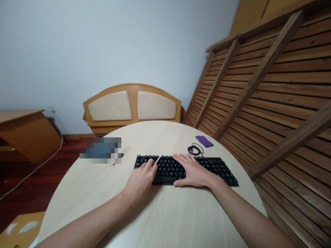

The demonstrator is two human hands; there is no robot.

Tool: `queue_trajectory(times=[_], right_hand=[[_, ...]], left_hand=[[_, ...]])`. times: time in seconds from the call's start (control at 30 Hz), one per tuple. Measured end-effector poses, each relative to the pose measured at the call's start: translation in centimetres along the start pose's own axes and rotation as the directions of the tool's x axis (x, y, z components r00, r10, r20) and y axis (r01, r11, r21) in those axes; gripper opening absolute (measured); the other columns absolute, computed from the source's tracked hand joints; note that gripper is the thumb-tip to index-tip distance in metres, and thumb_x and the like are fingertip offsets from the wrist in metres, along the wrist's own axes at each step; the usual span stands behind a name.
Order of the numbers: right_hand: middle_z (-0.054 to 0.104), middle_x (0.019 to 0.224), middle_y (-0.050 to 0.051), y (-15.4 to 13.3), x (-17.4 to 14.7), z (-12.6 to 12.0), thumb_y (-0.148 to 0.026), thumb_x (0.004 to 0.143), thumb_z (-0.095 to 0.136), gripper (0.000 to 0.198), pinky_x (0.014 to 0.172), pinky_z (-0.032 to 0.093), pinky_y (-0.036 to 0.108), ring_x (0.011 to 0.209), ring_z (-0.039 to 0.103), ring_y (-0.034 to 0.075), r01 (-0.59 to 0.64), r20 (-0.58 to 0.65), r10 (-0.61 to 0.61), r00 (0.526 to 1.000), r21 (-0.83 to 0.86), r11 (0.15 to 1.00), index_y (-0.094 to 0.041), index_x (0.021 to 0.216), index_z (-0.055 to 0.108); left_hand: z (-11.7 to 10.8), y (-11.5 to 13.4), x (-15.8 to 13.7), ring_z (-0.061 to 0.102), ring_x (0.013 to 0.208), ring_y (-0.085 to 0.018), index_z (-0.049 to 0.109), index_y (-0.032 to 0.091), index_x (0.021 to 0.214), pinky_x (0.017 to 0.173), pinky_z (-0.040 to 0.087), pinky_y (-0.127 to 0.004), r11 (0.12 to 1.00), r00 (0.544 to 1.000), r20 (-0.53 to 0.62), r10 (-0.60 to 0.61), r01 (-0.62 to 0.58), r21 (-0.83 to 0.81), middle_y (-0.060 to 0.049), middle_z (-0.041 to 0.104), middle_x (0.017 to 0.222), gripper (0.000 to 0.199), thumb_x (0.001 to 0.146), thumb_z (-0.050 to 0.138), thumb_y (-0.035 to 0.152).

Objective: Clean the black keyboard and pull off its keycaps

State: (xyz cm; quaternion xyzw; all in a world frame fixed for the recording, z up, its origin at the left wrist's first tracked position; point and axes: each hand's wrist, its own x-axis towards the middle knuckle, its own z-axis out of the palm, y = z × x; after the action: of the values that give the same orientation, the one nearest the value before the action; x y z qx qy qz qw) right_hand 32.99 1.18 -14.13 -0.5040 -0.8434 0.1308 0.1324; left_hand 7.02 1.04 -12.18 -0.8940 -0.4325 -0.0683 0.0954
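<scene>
One long black keyboard with pale-marked keys lies on the round, pale wood-grain counter. The left hand grasps a thin white stick between its fingers over the keyboard's left part; the right hand spreads across the middle, fingers released. A coiled black cable and folded purple cloth lie beyond.
</scene>
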Motion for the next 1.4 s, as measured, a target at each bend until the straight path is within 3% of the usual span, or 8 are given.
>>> queue_trajectory(times=[0.37,0.77,1.07,1.23,1.4], right_hand=[[0.029,0.159,0.01,-0.1,0.1,0.4,-0.079,0.064,0.066,0.115,0.12,0.008,0.058,0.145,0.024,0.036,0.007,-0.012,-0.007,1.0,0.0,1.0,-0.022,0.154,0.026],[0.03,0.158,0.012,-0.2,0.2,0.4,-0.079,0.064,0.065,0.113,0.119,0.01,0.058,0.144,0.026,0.036,0.017,-0.019,-0.017,1.0,-0.008,1.0,-0.021,0.154,0.028],[0.031,0.158,0.013,-0.6,0.2,0.2,-0.08,0.064,0.065,0.113,0.12,0.01,0.057,0.143,0.027,0.035,0.014,-0.017,-0.014,1.0,-0.017,1.0,-0.019,0.153,0.03],[0.031,0.157,0.013,-0.7,0.2,0.2,-0.08,0.065,0.065,0.113,0.119,0.011,0.056,0.144,0.027,0.034,0.015,-0.014,-0.016,1.0,-0.018,1.0,-0.02,0.153,0.03],[0.03,0.158,0.013,-0.7,0.2,0.2,-0.08,0.065,0.065,0.112,0.12,0.009,0.056,0.144,0.026,0.034,0.014,-0.015,-0.014,1.0,-0.017,1.0,-0.02,0.153,0.03]], left_hand=[[0.6,0.3,-0.5,0.064,0.069,-0.019,0.057,0.015,0.098,0.057,0.052,-0.029,0.998,0.999,-0.033,-0.014,0.012,-0.067,-0.009,0.056,0.096,0.03,0.083,0.037,-0.003],[1.2,-0.1,-0.1,0.062,0.068,-0.019,0.056,0.015,0.099,0.054,0.049,-0.029,0.993,0.996,-0.07,-0.048,0.04,-0.108,-0.007,0.054,0.093,0.026,0.087,0.038,0.001],[0.3,0.7,-0.4,0.063,0.077,-0.021,0.054,0.017,0.099,0.057,0.051,-0.028,0.997,0.998,-0.033,-0.047,0.045,-0.059,-0.006,0.056,0.095,0.025,0.089,0.039,0.001],[0.4,1.3,-0.2,0.062,0.089,-0.024,0.054,0.016,0.101,0.064,0.056,-0.031,0.999,0.999,-0.022,0.043,-0.043,0.015,-0.008,0.058,0.101,0.028,0.082,0.046,-0.003],[0.5,2.1,0.0,0.061,0.091,-0.025,0.053,0.015,0.103,0.064,0.058,-0.033,0.998,0.999,0.013,0.036,-0.037,0.046,-0.01,0.058,0.106,0.032,0.078,0.048,-0.006]])
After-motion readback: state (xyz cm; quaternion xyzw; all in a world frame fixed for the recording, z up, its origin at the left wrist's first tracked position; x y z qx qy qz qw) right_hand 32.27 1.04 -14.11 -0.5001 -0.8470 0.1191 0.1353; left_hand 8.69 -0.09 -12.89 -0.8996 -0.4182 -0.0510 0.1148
